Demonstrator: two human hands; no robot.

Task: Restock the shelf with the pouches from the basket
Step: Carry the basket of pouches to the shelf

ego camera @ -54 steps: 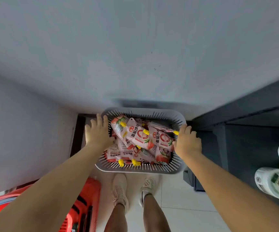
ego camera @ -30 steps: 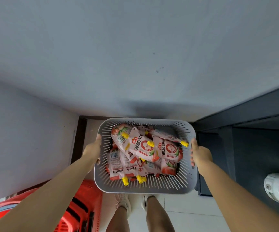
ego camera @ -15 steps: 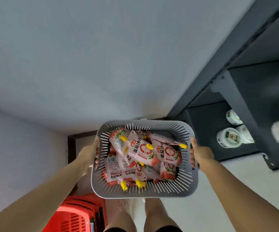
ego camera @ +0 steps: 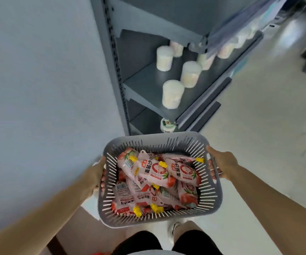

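I hold a grey slotted plastic basket in front of my waist, lifted off the floor. It is filled with several pink and red pouches with yellow caps, lying in a loose heap. My left hand grips the basket's left rim. My right hand grips the right rim. A dark grey metal shelf unit stands just beyond the basket, up and to the right.
Several white round containers stand on the middle shelf, and one white container sits on the shelf below. A pale grey wall fills the left. Light tiled floor opens to the right. My legs and one shoe show below the basket.
The basket has been lifted from the floor with both hands on its sides. My view has turned right, so the shelf unit now shows ahead and the red crate has left the view.
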